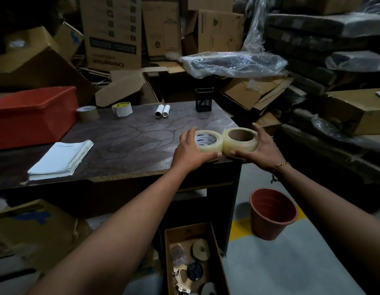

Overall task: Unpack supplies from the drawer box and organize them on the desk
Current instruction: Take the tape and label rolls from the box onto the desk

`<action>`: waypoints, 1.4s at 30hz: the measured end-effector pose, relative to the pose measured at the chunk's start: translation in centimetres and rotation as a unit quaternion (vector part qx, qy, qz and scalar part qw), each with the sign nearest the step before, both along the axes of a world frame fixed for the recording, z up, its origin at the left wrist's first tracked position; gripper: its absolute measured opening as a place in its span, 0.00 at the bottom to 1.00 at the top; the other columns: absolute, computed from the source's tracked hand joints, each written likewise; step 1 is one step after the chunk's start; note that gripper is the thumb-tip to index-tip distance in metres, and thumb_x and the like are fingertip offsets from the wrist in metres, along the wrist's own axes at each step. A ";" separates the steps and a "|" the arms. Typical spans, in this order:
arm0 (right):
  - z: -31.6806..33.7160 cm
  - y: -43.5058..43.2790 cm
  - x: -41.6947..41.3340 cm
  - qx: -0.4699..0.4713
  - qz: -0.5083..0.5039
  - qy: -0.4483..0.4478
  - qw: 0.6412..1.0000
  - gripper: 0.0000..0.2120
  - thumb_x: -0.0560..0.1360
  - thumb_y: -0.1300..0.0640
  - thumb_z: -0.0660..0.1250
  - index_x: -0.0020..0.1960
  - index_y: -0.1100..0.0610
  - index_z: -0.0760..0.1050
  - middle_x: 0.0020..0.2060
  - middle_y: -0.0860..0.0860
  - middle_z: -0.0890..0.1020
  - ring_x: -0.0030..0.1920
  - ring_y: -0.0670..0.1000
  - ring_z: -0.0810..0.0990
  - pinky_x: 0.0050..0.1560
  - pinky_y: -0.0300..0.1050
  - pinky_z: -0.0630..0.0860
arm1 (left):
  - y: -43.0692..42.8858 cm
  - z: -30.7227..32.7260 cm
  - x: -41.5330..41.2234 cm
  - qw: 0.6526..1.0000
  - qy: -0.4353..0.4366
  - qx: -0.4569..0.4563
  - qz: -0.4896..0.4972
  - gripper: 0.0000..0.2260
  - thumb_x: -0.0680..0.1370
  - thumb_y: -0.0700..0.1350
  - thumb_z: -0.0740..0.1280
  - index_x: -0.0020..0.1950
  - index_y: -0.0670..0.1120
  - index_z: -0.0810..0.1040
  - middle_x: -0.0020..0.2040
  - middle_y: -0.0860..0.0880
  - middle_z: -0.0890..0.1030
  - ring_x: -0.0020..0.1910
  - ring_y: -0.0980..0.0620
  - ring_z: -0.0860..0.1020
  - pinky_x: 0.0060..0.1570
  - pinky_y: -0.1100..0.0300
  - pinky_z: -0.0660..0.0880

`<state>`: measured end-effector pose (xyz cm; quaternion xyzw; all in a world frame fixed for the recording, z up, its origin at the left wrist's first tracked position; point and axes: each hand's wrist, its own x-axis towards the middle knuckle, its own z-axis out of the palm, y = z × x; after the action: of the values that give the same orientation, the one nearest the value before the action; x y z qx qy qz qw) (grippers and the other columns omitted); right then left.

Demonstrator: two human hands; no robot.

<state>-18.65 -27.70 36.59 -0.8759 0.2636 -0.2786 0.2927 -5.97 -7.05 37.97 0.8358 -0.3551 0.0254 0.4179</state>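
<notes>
Two clear tape rolls lie flat side by side at the desk's (131, 141) near right corner. My left hand (190, 151) grips the left roll (208, 140), which has printed lettering inside its core. My right hand (260, 149) grips the right roll (241, 140), thumb on its near side and fingers round its far side. The open cardboard drawer box (214, 237) stands on the floor below, holding small dark and metal items. Farther back on the desk are a brown tape roll (87, 112), a white tape roll (122, 109), two small white rolls (163, 110) and a black mesh holder (204, 102).
A red plastic crate (33, 116) stands at the desk's left, with a stack of white papers (60, 155) in front of it. A terracotta-coloured pot (272, 213) sits on the floor to the right. Cardboard boxes and plastic-wrapped bundles (233, 63) crowd behind and beside the desk.
</notes>
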 end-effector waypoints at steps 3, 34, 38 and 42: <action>-0.4 0.2 -0.4 0.021 0.008 -0.010 1.000 0.63 0.52 0.27 0.75 0.77 0.45 0.48 0.74 0.52 0.64 0.73 0.53 0.66 0.73 0.55 0.65 | 0.1 -0.1 0.0 1.000 0.009 0.010 0.005 0.53 0.61 0.65 0.77 0.78 0.54 0.51 0.76 0.47 0.58 0.73 0.46 0.63 0.64 0.53 0.66; -48.2 15.3 -1.7 -0.025 0.229 0.538 0.811 0.36 0.75 0.49 0.65 0.77 0.54 0.52 0.74 0.59 0.59 0.70 0.63 0.63 0.63 0.58 0.70 | 9.3 -51.9 -6.5 0.783 -0.099 0.531 -0.308 0.20 0.82 0.49 0.53 0.75 0.54 0.63 0.80 0.43 0.51 0.78 0.38 0.52 0.71 0.41 0.56; -53.1 15.1 -1.0 -0.100 0.253 0.582 0.766 0.32 0.81 0.47 0.53 0.79 0.51 0.42 0.78 0.60 0.48 0.76 0.64 0.53 0.71 0.58 0.60 | 8.5 -55.2 -7.1 0.739 -0.074 0.574 -0.346 0.21 0.83 0.48 0.47 0.76 0.50 0.64 0.81 0.46 0.45 0.78 0.34 0.43 0.73 0.37 0.51; -56.6 15.2 -0.5 -0.118 0.239 0.598 0.756 0.34 0.81 0.43 0.52 0.79 0.52 0.39 0.78 0.63 0.46 0.77 0.65 0.52 0.72 0.59 0.57 | 8.5 -56.9 -7.0 0.732 -0.053 0.597 -0.325 0.21 0.84 0.49 0.52 0.77 0.50 0.61 0.80 0.47 0.41 0.77 0.32 0.42 0.73 0.32 0.47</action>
<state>-19.15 -12.47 -20.01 -0.9263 0.1323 0.3519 0.0263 -12.97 1.48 -18.93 0.7444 -0.5686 -0.2849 -0.2034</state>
